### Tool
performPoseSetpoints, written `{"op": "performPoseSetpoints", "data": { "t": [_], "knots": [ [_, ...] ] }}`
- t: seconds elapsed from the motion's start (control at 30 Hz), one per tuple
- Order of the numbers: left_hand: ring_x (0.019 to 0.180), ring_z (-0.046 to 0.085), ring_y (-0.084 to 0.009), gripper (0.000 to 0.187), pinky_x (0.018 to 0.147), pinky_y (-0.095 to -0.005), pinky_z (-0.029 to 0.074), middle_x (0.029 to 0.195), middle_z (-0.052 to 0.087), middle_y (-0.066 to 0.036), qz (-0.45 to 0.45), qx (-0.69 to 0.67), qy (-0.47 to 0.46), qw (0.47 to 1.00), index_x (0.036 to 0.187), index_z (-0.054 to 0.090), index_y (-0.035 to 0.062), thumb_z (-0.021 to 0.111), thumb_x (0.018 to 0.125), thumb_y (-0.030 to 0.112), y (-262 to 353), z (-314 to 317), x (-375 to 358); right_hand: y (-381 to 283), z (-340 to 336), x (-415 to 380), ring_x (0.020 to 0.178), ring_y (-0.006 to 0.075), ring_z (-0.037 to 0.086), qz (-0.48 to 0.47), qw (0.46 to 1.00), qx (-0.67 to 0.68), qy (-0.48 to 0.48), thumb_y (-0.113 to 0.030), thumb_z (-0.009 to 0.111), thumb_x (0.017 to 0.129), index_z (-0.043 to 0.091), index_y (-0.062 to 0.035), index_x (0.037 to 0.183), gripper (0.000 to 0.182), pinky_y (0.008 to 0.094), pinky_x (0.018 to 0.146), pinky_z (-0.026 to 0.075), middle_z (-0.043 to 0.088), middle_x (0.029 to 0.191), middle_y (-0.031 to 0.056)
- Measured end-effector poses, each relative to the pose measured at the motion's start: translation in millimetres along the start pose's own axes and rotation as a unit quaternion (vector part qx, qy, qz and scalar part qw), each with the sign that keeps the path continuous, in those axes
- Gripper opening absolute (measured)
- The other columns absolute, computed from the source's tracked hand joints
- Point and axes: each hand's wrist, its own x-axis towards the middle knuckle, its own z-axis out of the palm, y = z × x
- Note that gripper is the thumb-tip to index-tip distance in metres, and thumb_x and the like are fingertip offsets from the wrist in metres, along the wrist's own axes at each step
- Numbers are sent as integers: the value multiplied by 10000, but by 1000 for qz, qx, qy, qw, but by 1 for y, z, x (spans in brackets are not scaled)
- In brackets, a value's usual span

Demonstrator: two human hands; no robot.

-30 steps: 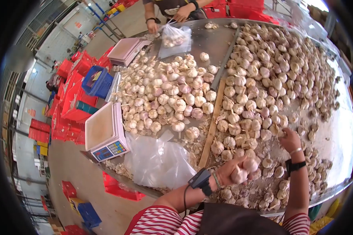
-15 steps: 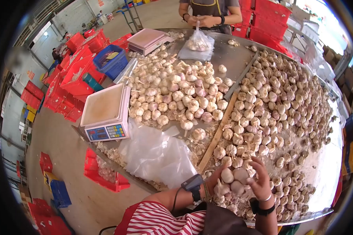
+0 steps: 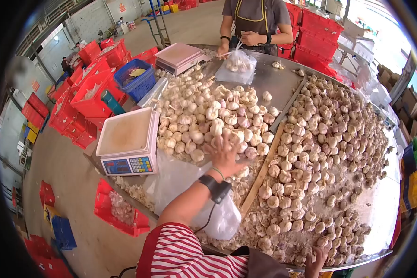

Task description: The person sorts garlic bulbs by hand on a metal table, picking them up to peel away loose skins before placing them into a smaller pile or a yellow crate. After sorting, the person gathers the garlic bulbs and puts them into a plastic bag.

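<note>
My left hand (image 3: 224, 155) reaches over the near edge of the left garlic heap (image 3: 194, 118), fingers spread, with nothing held in it. Below that wrist lies a clear plastic bag (image 3: 222, 220). My right hand (image 3: 316, 260) is low at the table's near edge, its fingers curled at a garlic bulb (image 3: 324, 242); whether it grips the bulb is hard to tell. The right garlic heap (image 3: 333, 134) spreads beyond it. A wooden strip (image 3: 262, 178) divides the two heaps.
A scale (image 3: 127, 141) stands left of the heap, another scale (image 3: 180, 56) farther back. A blue basket (image 3: 135, 79) and red crates (image 3: 95, 92) are at the left. Across the table a person (image 3: 257, 23) holds a bag of garlic (image 3: 239, 62).
My left hand has moved up and left from the near edge onto the left heap. My right hand has dropped toward the near edge. The bulbs held between them are no longer there.
</note>
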Motion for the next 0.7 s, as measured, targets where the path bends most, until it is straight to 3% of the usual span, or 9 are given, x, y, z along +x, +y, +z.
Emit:
{"op": "performPoseSetpoints", "data": {
  "t": [0.03, 0.07, 0.13, 0.23, 0.37, 0.47, 0.53, 0.6, 0.7],
  "knots": [
    [1443, -81, -502, 939, 994, -812, 24, 1605, -52, -210, 20, 50, -36, 998, 1535, 264, 239, 558, 789, 727, -5, 18, 0, 17, 13, -24, 868, 297, 627, 78, 996, 32, -11, -179, 687, 887, 619, -8, 1132, 306, 390, 768, 507, 641, 1065, 154],
    [1438, -113, -498, 865, 1000, -809, 35, 1608, -31, -195, 5, 22, -8, 1000, 1518, 304, 293, 567, 800, 698, -9, 40, 4, 33, 29, -44, 870, 300, 631, 155, 986, 63, -23, -176, 682, 891, 620, -10, 1125, 294, 393, 775, 507, 643, 1073, 153],
    [1436, -138, -488, 804, 1014, -799, 51, 1610, -8, -180, -8, 1, 46, 999, 1503, 334, 318, 561, 820, 676, -14, 38, 22, 31, 45, -46, 890, 317, 629, 157, 981, 110, 7, -202, 666, 895, 630, -28, 1112, 281, 412, 788, 504, 646, 1056, 151],
    [1437, -118, -491, 766, 1030, -788, 79, 1612, 40, -160, -11, 55, 81, 995, 1499, 334, 337, 530, 841, 677, -24, 35, 64, -5, 32, -28, 891, 330, 625, 141, 989, 29, 21, -218, 653, 897, 639, -37, 1097, 270, 419, 790, 501, 649, 1037, 148],
    [1453, -2, -470, 733, 1053, -770, 98, 1608, 145, -130, -44, 35, 57, 997, 1507, 316, 325, 509, 871, 635, -31, 10, 126, -40, 28, -12, 878, 358, 613, 169, 983, -55, 45, -255, 622, 898, 657, -59, 1048, 249, 427, 782, 490, 650, 985, 144],
    [1468, -8, -424, 715, 1059, -764, 100, 1610, 156, -82, -52, 36, 160, 985, 1493, 345, 324, 517, 867, 623, -72, 38, 200, -39, 29, -10, 867, 355, 609, 170, 982, -72, 43, -259, 617, 905, 656, -56, 1037, 245, 434, 775, 484, 649, 981, 148],
    [1473, -51, -400, 693, 1051, -779, 120, 1619, 119, -37, -102, 123, 76, 984, 1488, 344, 342, 493, 879, 637, -78, 20, 234, -29, 32, -14, 854, 354, 603, 176, 976, -125, 32, -243, 626, 904, 651, -48, 1033, 235, 431, 767, 483, 647, 976, 147],
    [1479, -63, -377, 664, 1074, -750, 126, 1625, 87, -60, -131, 94, -3, 987, 1496, 331, 327, 470, 906, 599, -87, 2, 262, -33, 30, -9, 849, 356, 599, 153, 983, -95, 30, -219, 635, 903, 646, -35, 1026, 221, 421, 764, 486, 644, 970, 152],
    [1471, 14, -400, 665, 1100, -704, 161, 1591, 194, -103, -83, 56, 39, 994, 1487, 332, 279, 487, 901, 554, -145, 35, 328, -41, 31, -4, 867, 358, 605, 172, 980, -94, 47, -189, 636, 906, 643, -24, 1023, 203, 414, 778, 494, 642, 970, 161]
  ]
}}
